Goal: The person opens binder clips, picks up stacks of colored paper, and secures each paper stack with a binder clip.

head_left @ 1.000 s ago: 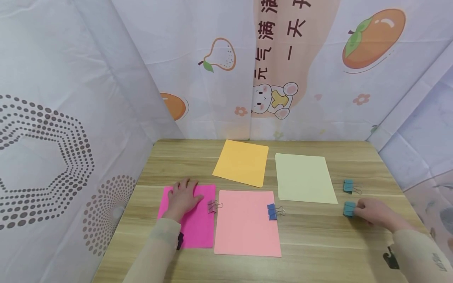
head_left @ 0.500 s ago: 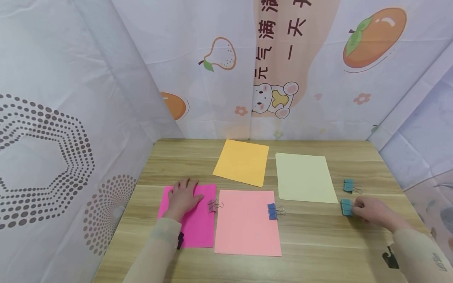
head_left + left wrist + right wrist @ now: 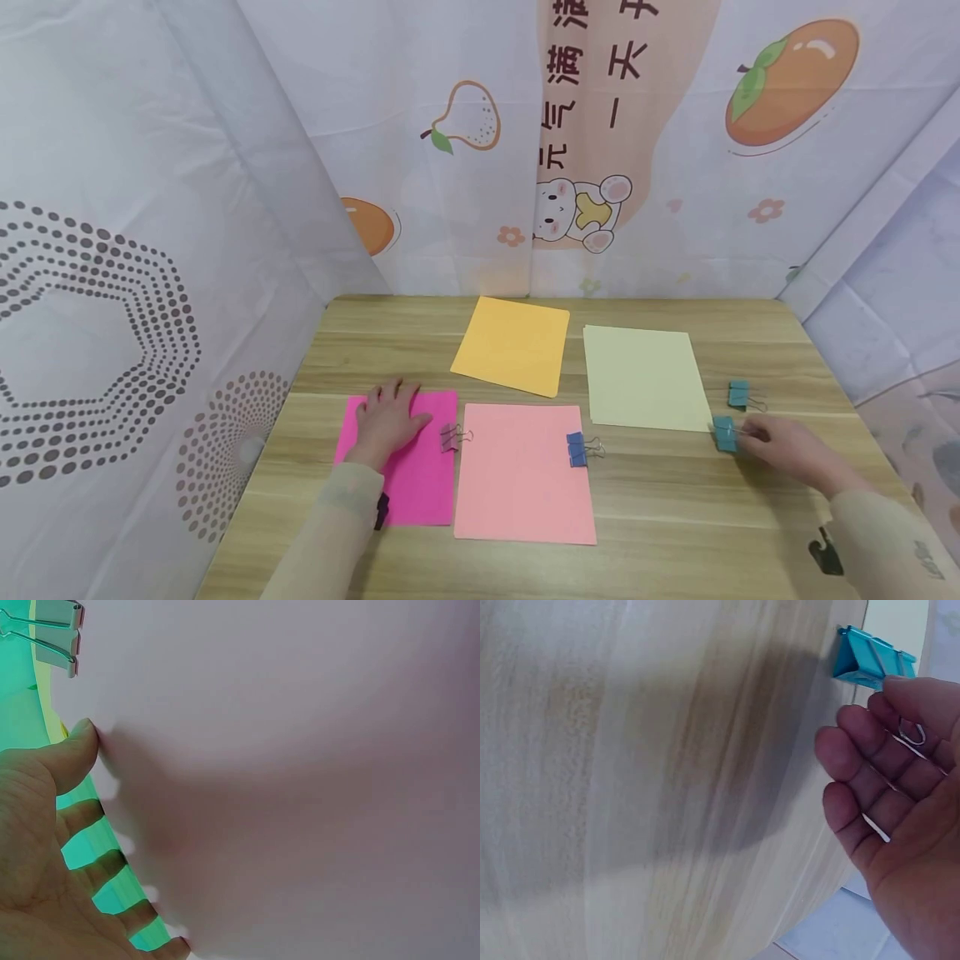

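Spread fingers of my left hand rest on a sheet of magenta paper; the same hand lines the sheet's edge in the left wrist view. A silver-pink binder clip grips that sheet's right side. My right hand pinches a teal binder clip by its wire handles between thumb and index finger. The clip's mouth faces left, right at the lower right corner of the pale yellow paper. In the right wrist view, the teal clip sits past the fingertips of the right hand, other fingers curled.
Behind the held clip lies a second teal binder clip. Pink paper carries a blue binder clip on its right edge. Orange-yellow paper lies toward the back of the wooden table. Printed curtains surround the table.
The right hand has moved slightly left with the teal clip, bringing it to the pale yellow paper's corner, and more of its handles shows. The left hand has stayed in place.
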A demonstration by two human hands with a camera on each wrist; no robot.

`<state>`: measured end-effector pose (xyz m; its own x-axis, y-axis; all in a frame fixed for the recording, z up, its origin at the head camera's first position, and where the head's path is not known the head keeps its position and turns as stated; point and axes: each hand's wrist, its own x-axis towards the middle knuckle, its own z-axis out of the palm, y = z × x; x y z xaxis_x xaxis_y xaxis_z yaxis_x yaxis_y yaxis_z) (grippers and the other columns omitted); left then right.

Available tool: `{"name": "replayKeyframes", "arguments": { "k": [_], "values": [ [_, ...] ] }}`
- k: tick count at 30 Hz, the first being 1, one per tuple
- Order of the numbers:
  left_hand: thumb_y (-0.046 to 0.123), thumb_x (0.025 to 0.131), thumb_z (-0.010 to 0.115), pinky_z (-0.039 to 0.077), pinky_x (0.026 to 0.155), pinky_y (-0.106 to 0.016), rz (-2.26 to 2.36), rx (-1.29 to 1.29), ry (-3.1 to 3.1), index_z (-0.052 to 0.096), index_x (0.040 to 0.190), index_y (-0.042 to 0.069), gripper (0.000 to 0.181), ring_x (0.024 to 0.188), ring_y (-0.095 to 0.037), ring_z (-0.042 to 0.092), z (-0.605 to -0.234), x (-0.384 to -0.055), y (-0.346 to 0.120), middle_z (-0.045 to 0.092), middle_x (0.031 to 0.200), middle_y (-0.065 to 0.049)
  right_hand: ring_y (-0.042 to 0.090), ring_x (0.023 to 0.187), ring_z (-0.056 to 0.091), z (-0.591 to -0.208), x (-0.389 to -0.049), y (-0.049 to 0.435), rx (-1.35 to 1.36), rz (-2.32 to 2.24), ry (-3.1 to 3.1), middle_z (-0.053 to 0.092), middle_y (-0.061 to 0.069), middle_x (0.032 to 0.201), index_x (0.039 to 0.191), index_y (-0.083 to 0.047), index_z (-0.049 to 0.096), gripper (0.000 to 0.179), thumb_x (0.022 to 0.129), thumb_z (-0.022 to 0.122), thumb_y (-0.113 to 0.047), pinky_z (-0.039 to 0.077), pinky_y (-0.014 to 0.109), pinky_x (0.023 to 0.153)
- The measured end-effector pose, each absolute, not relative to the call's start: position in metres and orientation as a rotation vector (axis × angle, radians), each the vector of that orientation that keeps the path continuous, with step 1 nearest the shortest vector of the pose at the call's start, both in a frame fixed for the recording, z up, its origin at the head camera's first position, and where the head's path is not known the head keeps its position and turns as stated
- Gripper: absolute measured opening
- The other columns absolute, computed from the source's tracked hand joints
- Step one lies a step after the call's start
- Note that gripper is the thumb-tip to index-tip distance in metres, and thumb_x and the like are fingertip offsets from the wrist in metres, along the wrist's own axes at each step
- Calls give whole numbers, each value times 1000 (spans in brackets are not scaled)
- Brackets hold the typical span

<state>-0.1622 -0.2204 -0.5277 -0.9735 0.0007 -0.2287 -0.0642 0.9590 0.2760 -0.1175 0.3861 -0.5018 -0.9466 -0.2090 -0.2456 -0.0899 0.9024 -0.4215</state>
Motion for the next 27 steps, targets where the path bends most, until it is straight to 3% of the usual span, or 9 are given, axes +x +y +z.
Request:
{"name": "replayKeyframes", "arguments": {
  "k": [3,7,12,27],
  "values": [
    [48,96,67,22,110,-76,415,-49,2883,42,156,21,69,147,-51,22,-527,-162,-220,28,164,-17,22,83,64,-506,-116,385,-247,-599,2822,71,5,91,94,-7,68,13,98,66,-19,54,48,74],
    [48,96,67,22,110,-76,416,-48,2881,42,156,21,69,147,-52,22,-527,-162,-220,28,164,-17,15,78,59,-511,-113,383,-265,-614,2854,68,-1,87,92,-13,68,8,97,68,-18,52,41,70],
    [48,96,67,22,110,-76,419,-49,2875,42,156,21,70,148,-52,21,-527,-162,-220,28,164,-17,8,72,51,-511,-112,381,-265,-611,2866,64,-5,82,90,-15,68,8,97,68,-19,46,33,64],
    [48,97,66,22,111,-75,413,-50,2875,41,156,22,70,148,-51,21,-527,-162,-220,28,164,-17,2,69,48,-518,-109,382,-322,-603,2916,63,-8,79,84,-20,67,11,94,73,-16,45,29,62]
  ]
}}
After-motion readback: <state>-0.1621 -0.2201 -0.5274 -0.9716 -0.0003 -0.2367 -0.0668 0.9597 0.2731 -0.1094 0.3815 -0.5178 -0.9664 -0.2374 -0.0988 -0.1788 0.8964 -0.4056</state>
